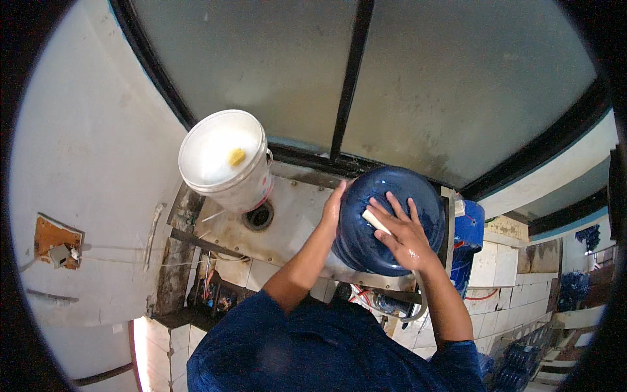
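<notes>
A large dark blue water jug [392,196] stands on a stained metal counter, its rounded end facing up. My left hand [332,206] presses along the jug's left side, holding it steady; it shows edge-on, with part of its fingers hidden. On top, my right hand [406,236] has its fingers spread over the wet surface. Between its thumb and fingers it holds a pale, block-like pad [376,222], mostly covered by the hand. To the left is a white bucket [255,186] of whitish, foamy liquid, with a yellow sponge [236,157] in it.
A round drain hole [259,216] opens in the metal counter [294,208] beside the bucket. Dark-framed frosted panes [248,59] rise behind. At the right stands a blue container [467,225]. A grey hose [422,297] hangs below the counter's front edge, near red cables.
</notes>
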A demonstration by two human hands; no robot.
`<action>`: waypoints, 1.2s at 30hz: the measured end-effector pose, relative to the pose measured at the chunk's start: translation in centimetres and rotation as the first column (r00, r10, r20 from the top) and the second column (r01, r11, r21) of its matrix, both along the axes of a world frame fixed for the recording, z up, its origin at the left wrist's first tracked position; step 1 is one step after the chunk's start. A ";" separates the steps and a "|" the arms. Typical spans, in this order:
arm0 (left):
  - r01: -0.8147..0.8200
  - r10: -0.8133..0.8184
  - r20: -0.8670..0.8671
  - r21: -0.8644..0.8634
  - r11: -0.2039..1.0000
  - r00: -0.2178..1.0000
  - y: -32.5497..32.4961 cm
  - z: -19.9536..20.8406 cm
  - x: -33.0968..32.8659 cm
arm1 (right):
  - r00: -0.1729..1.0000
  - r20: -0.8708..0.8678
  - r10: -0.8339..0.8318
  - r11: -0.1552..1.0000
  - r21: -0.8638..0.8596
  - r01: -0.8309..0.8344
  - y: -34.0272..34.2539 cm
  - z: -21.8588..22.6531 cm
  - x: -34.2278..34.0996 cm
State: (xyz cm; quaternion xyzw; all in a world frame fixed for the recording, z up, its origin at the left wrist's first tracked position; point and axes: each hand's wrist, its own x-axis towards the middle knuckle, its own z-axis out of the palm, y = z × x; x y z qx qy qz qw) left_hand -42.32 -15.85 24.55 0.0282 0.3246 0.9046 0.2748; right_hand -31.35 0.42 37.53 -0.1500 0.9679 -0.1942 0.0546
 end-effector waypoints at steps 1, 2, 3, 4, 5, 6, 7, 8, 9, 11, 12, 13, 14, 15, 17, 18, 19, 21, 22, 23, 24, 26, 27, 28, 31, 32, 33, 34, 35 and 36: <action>-0.064 0.064 -0.048 -0.012 0.998 0.997 -0.1 0.2 1.0 | 1.000 -0.003 -0.002 1.000 -0.008 0.002 0.0 -0.1 0.1; -0.199 0.174 -0.214 -0.106 0.974 0.961 0.0 1.2 2.8 | 1.000 -0.003 -0.014 1.000 -0.018 0.014 0.2 -0.3 0.2; -0.337 0.251 -0.391 -0.168 0.926 0.886 -0.2 2.4 4.6 | 1.000 -0.005 -0.016 1.000 -0.025 0.016 0.3 -0.2 0.1; -0.486 0.310 -0.546 -0.211 0.848 0.778 -0.3 3.4 6.4 | 1.000 -0.001 -0.023 0.999 -0.034 0.023 0.3 -0.2 0.2; -0.603 0.329 -0.668 -0.227 0.765 0.668 -0.2 3.0 7.5 | 1.000 0.004 -0.018 0.999 -0.046 0.018 0.2 -0.3 0.2; -0.636 0.308 -0.722 -0.231 0.736 0.619 -0.2 1.5 7.4 | 1.000 -0.008 -0.009 0.999 -0.035 0.009 0.0 0.0 0.3; -0.625 0.268 -0.745 -0.245 0.741 0.611 -0.1 -0.7 7.0 | 1.000 -0.007 -0.008 0.999 -0.034 0.008 -0.1 0.2 0.5; -0.582 0.222 -0.741 -0.268 0.768 0.634 0.0 -3.8 5.9 | 1.000 -0.013 -0.002 1.000 -0.031 0.002 -0.2 0.2 0.5; -0.500 0.160 -0.706 -0.307 0.810 0.690 0.0 -7.1 4.7 | 1.000 -0.015 0.001 1.000 -0.024 -0.001 -0.2 0.2 0.6; -0.288 0.027 -0.566 -0.377 0.880 0.824 0.1 -12.6 2.6 | 1.000 -0.013 0.008 1.000 -0.023 -0.008 -0.4 0.1 0.4; -0.179 -0.034 -0.476 -0.394 0.902 0.879 0.0 -14.8 1.6 | 1.000 -0.013 0.010 1.000 -0.023 -0.010 -0.5 0.1 0.3; -0.107 -0.044 -0.387 -0.361 0.926 0.921 0.1 -16.4 1.2 | 1.000 -0.008 0.010 1.000 -0.024 -0.011 -0.5 0.1 0.3; -0.050 -0.036 -0.284 -0.289 0.956 0.958 0.5 -17.6 0.8 | 1.000 -0.004 0.007 1.000 -0.025 -0.007 -0.3 0.1 0.3; -0.006 -0.032 -0.177 -0.209 0.978 0.984 0.7 -18.6 0.5 | 1.000 -0.001 0.011 1.000 -0.024 -0.011 -0.3 0.1 0.3; 0.061 -0.060 0.046 -0.030 0.998 0.997 1.1 -20.2 0.5 | 1.000 0.008 0.001 0.999 -0.040 0.000 -0.2 0.0 0.4; 0.084 -0.093 0.154 0.065 0.994 0.984 1.4 -20.4 0.9 | 1.000 0.011 -0.005 0.999 -0.046 0.006 -0.1 0.2 0.3; 0.019 -0.021 0.100 0.016 1.000 0.995 1.5 -20.5 1.8 | 1.000 0.013 -0.009 0.999 -0.052 0.010 -0.1 0.3 0.3; -0.117 0.115 -0.026 -0.073 0.991 0.993 1.7 -18.7 3.6 | 1.000 -0.005 -0.015 0.998 -0.054 0.015 0.5 0.1 0.3; -0.082 0.083 0.007 -0.063 0.995 0.997 1.0 -15.7 4.4 | 1.000 -0.007 -0.020 0.998 -0.057 0.020 0.8 -0.2 0.3; -0.067 0.067 0.028 -0.011 0.998 0.997 0.4 -14.1 4.3 | 1.000 -0.002 -0.013 0.998 -0.065 0.013 0.4 -0.3 0.4; -0.055 0.053 0.049 0.042 0.998 0.997 0.3 -12.6 3.3 | 1.000 0.003 -0.006 0.997 -0.077 0.006 0.4 0.1 0.2; -0.023 0.032 -0.096 0.103 0.994 0.995 1.0 -5.8 1.4 | 1.000 -0.003 -0.012 0.997 -0.083 0.012 1.3 0.0 0.4; -0.059 0.057 -0.260 -0.002 0.998 0.964 1.2 -3.2 0.6 | 1.000 -0.005 -0.006 0.996 -0.086 0.006 1.6 -0.1 0.5; -0.120 0.069 -0.416 -0.098 0.988 0.907 1.4 -1.3 -0.3 | 1.000 0.018 -0.014 0.995 -0.100 0.016 2.0 0.0 0.4; -0.339 -0.090 -0.842 -0.308 0.889 0.532 2.4 3.1 -0.4 | 0.995 0.045 -0.085 0.984 -0.155 0.091 3.6 0.5 1.4; -0.321 -0.114 -0.800 -0.360 0.876 0.589 2.6 3.6 0.4 | 0.996 0.030 -0.089 0.982 -0.166 0.092 3.9 0.0 1.7; -0.306 -0.061 -0.802 -0.295 0.905 0.594 2.5 3.2 0.7 | 0.996 0.026 -0.089 0.981 -0.168 0.092 3.9 -0.2 1.9; -0.290 -0.009 -0.800 -0.228 0.930 0.600 2.2 2.4 0.7 | 0.996 0.023 -0.090 0.981 -0.171 0.093 3.7 -0.3 2.0; -0.272 0.045 -0.790 -0.156 0.950 0.611 1.9 1.3 0.7 | 0.995 0.024 -0.094 0.981 -0.169 0.096 3.5 -0.2 2.3; -0.268 0.046 -0.801 -0.146 0.952 0.597 1.5 -0.5 0.8 | 0.995 0.016 -0.102 0.982 -0.157 0.103 3.1 -0.2 2.6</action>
